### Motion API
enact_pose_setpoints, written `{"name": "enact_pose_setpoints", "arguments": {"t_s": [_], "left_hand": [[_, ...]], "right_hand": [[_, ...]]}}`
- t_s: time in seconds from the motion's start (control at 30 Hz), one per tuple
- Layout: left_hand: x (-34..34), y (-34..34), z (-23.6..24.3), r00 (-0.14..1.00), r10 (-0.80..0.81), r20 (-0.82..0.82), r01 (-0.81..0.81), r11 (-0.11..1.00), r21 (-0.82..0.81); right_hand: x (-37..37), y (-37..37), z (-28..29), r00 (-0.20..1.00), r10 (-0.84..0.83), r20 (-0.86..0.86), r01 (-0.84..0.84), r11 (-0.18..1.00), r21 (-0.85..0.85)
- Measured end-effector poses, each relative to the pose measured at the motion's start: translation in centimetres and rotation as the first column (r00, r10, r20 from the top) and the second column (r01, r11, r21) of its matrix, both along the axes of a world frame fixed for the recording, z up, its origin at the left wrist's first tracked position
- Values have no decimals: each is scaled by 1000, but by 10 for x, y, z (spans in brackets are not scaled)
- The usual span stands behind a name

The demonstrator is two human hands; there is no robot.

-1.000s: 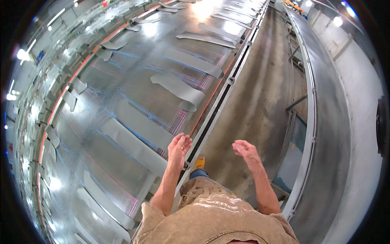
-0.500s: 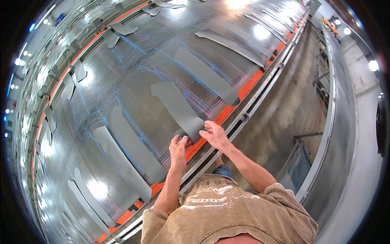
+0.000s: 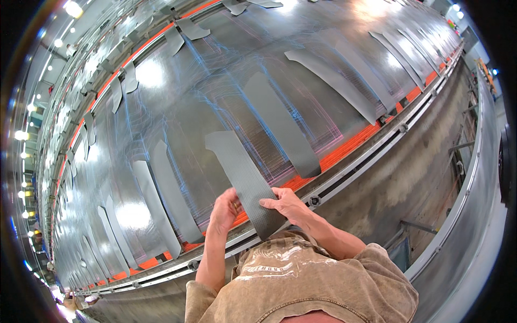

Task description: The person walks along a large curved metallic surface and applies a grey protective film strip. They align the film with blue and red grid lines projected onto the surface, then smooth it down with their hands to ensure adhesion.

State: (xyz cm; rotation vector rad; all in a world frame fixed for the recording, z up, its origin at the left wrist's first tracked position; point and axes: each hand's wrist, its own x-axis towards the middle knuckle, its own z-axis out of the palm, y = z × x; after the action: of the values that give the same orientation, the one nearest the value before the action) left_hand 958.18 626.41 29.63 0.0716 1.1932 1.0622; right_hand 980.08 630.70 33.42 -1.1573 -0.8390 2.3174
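Pinching the grey strip point(image 3: 243, 171) that overhangs the counter point(image 3: 180, 110), my right grip point(image 3: 289, 205) sits narrow; I cannot tell whether my left grip point(image 3: 223, 211), opposite, holds it too.

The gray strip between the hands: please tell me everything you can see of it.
The gray strip is long, narrow and matte, finely lined, fabric-like. Its angled far end lies over the table; its darker near end overlaps the metal rail. The right hand grips its right edge; the left hand is at its left edge, contact unclear.
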Motion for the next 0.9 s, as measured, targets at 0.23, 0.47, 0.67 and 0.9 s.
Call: {"name": "enact_pose_setpoints", "arguments": {"t_s": [0.23,0.47,0.67,0.9], "left_hand": [[-62,110,-50,949,183,-258,-174,983,56],[-74,172,-36,891,128,-436,-26,972,232],[-113,230,-31,850,123,-512,44,953,301],[-135,293,-37,756,-82,-649,306,921,241]], "right_hand": [[39,19,15,979,67,192,-95,986,138],[71,16,-3,905,-20,424,-33,993,117],[59,45,-2,922,-77,380,48,995,86],[51,50,-27,776,-265,573,143,958,249]]}}
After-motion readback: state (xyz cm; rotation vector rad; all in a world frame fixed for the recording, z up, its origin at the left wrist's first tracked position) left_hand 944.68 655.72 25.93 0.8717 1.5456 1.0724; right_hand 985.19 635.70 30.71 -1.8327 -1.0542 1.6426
